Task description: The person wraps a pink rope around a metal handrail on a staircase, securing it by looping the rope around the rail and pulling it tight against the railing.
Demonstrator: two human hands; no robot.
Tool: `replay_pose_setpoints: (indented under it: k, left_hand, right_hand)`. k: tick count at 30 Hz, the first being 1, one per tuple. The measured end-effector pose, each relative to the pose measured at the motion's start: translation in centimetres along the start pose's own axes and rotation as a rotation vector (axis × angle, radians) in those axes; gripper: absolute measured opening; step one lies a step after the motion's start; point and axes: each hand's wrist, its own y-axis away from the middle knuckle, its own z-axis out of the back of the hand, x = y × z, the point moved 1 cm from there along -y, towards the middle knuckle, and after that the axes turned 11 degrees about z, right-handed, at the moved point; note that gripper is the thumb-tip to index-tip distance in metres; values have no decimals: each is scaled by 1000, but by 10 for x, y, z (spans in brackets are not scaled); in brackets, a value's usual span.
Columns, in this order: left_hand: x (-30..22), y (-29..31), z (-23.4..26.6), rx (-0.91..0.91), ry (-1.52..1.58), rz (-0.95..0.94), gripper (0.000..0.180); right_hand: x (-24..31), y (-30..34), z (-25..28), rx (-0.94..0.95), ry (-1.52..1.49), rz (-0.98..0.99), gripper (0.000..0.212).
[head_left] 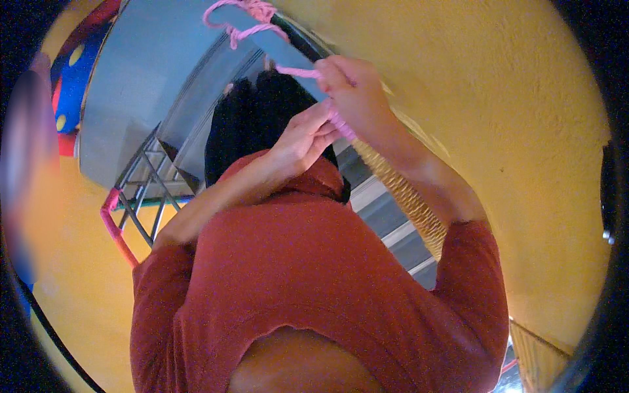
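Observation:
A handrail slants along the wall at upper right, dark and bare at its far stretch (303, 40). Nearer me it is wound with tan rope (403, 187). Beside the tan winding, pink cord (341, 123) wraps the rail in close turns. My right hand (354, 85) is closed around the rail and cord, with a pink strand running out leftward from its fingers. My left hand (306, 136) has its fingers together against the pink turns from the left; its fingertips are partly hidden. Farther up, a loose pink cord bundle (259, 10) hangs at the rail with a trailing loop.
Stair steps (386, 213) lie below the rail on the right. The yellow wall (498, 131) stands close on my right. At left is a metal lattice railing (147, 177) with a pink-and-red wrapped edge (113, 219). Blue floor (137, 78) lies ahead, beside a colourful panel (75, 85).

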Motion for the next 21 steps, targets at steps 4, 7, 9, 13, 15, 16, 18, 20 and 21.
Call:
replay_pose_setpoints:
  k: [4,7,9,13,15,16,18,20,21]
  left_hand:
    - [-8,-3,6,58,6,38,28]
    - [-15,2,9,-14,-245,-43,28]
    - [-33,11,12,-191,-606,-215,24]
    - [-87,39,-2,-463,-1306,-1466,26]
    - [-86,32,-3,-200,-1426,-1245,37]
    - [-83,31,-3,-66,-1478,-1129,42]
    - [-85,36,-4,-102,-1564,-979,35]
    - [-79,39,0,-134,-1653,-849,28]
    - [-72,38,5,-151,-1703,-799,24]
  right_hand:
    - [10,-1,-1,13,26,-19,32]
    - [6,-11,3,113,3,-38,34]
    - [9,-15,3,195,29,-47,31]
    - [5,-4,-3,248,61,-35,28]
    - [3,0,0,244,78,-27,23]
    - [4,4,2,240,86,-24,21]
    - [9,12,4,194,66,44,20]
    - [3,22,9,66,204,172,22]
    - [-6,26,13,-41,351,269,24]
